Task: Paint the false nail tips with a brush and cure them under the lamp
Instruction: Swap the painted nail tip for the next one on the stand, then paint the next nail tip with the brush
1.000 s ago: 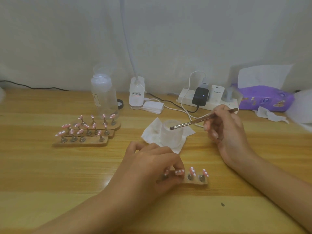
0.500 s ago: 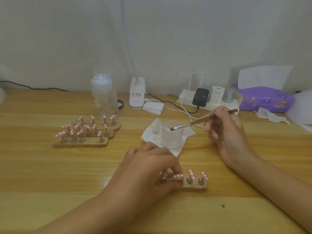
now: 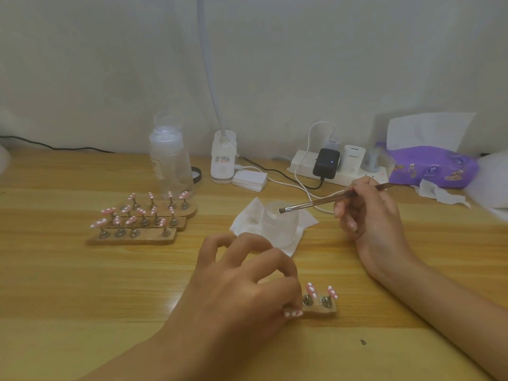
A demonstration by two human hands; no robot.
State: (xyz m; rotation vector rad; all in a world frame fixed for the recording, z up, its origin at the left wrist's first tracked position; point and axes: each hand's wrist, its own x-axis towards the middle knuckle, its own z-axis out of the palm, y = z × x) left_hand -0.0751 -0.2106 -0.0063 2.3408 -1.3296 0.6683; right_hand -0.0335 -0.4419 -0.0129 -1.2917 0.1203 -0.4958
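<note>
My left hand (image 3: pixel 242 287) lies over a small wooden nail stand (image 3: pixel 323 309) near the table's front and pinches one pink, white-dotted nail tip (image 3: pixel 293 314) at its left end. Two more pink tips (image 3: pixel 312 289) stand on pegs to the right of my fingers. My right hand (image 3: pixel 371 215) holds a thin brush (image 3: pixel 324 202) level, its bristles over a small frosted cup (image 3: pixel 280 224) on a white tissue. The lamp's white base (image 3: pixel 223 160) stands at the back with its neck rising out of view.
Three wooden stands with several pink tips (image 3: pixel 143 218) sit at the left, a clear pump bottle (image 3: pixel 170 160) behind them. A power strip (image 3: pixel 338 166) with plugs and cables, a purple tissue pack (image 3: pixel 431 166) and loose tissues line the back right.
My left hand has shifted down and toward me on the small stand, and the tip it pinches now sits lower, at the stand's front left. The brush hand has barely moved.
</note>
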